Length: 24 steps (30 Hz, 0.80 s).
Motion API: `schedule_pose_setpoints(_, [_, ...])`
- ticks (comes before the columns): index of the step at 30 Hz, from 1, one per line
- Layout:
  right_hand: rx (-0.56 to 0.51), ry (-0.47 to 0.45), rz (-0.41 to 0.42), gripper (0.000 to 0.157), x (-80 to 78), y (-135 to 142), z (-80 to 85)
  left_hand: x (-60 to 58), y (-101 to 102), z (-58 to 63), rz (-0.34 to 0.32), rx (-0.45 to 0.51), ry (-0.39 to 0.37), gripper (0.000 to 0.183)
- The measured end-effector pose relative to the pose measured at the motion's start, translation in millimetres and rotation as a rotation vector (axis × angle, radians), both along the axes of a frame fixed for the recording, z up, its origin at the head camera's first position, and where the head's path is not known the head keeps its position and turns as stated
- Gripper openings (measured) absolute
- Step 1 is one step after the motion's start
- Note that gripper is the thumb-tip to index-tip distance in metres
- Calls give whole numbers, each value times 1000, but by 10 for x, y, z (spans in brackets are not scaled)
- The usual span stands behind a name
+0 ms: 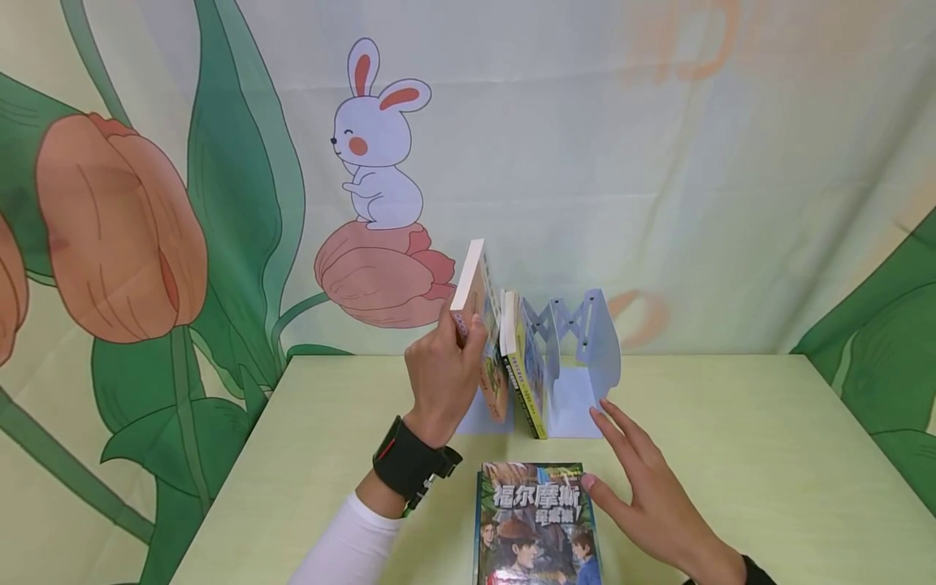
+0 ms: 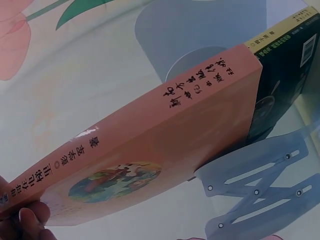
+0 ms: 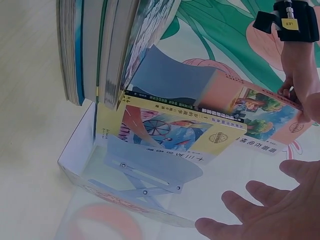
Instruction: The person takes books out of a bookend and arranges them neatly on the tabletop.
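my left hand [image 1: 446, 370] grips the glossy orange-pink paperback book [image 2: 150, 145]; probably light, slick, spine [image 2: 130, 121] looks safest. right hand [image 1: 651, 500] splayed, empty

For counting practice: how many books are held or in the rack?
3: pink book in left hand; yellow book and dark book leaning in the rack; others may be hidden.
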State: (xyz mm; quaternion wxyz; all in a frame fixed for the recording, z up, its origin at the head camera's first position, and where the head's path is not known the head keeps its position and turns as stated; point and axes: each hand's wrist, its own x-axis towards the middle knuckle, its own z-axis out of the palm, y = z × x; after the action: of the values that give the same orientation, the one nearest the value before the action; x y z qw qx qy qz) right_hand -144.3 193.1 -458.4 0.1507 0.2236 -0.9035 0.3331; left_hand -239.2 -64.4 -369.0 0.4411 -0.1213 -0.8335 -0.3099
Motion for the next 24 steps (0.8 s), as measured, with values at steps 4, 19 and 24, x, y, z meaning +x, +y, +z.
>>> schedule_pose_setpoints(4, [-2,7,2,77,0,-1,5,5,-5,12,8,-1,3,26])
schedule_pose_setpoints(19, [1,3,0,78,5,-5,15,54,-11,90,-3,35,35,24])
schedule_pose_setpoints(24, [-4,8,3,78,4,-2,15,76,-16,125,-9,31,75,25])
